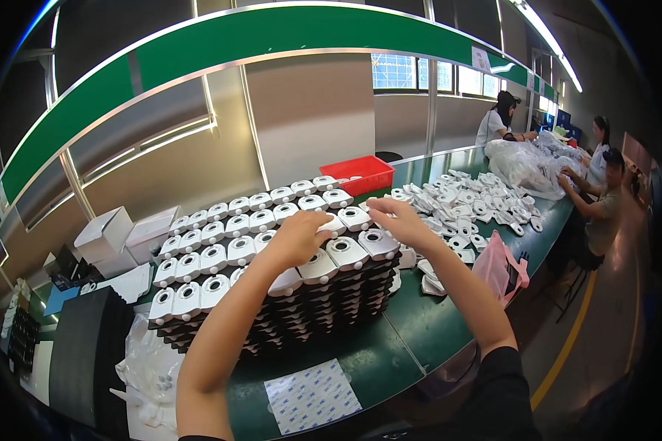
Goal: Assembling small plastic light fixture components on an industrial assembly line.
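Observation:
Rows of white plastic housings [215, 257], each with a round dark-centred opening, sit on a stack of black trays [324, 316] in front of me. My left hand [299, 239] is over the stack's middle rows, fingers curled and closed on a white plastic housing [335, 225], partly hidden by the fingertips. At the right end of the rows is my right hand [402, 223]. Its fingers are bent but apart, beside another housing [354, 217], and nothing shows in its grasp.
Loose white parts [463, 202] lie heaped right of the stack, near a red bin [360, 175] and a pink bag [500, 268]. A patterned sheet [312, 397] lies at the front edge. White boxes [104, 239] and a black block [88, 353] stand left. Co-workers sit at far right.

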`<state>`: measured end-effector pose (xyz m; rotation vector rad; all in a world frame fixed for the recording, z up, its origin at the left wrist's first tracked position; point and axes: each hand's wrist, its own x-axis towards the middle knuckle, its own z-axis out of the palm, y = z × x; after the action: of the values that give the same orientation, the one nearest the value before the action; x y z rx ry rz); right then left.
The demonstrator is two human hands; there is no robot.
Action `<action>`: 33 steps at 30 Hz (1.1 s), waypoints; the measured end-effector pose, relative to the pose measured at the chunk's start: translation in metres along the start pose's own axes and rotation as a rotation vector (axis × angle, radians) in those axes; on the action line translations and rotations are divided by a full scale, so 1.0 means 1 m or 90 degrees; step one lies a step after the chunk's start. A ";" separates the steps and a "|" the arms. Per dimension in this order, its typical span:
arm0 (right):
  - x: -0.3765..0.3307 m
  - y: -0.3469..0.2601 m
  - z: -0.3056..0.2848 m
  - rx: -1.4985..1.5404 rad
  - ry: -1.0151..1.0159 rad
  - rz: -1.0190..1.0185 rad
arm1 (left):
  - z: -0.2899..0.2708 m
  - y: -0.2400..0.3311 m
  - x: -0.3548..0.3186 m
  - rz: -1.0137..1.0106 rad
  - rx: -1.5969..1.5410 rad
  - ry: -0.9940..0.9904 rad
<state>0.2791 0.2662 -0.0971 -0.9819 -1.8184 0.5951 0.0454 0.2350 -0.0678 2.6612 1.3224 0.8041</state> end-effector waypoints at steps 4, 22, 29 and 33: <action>-0.045 -0.018 -0.017 0.050 -0.059 0.014 | -0.030 0.027 -0.031 0.084 -0.013 -0.014; -0.139 0.044 0.029 0.239 0.351 0.099 | -0.160 -0.005 -0.266 -0.254 0.236 0.236; -0.234 0.095 0.059 -0.055 0.262 0.157 | -0.209 -0.206 -0.521 -0.614 0.540 0.186; -0.236 0.089 0.057 -0.052 0.297 0.165 | -0.168 -0.139 -0.495 -0.705 0.752 0.009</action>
<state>0.3138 0.1214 -0.3089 -1.3020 -1.3217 0.4041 -0.3808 -0.0815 -0.1714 1.5788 3.4140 -0.2244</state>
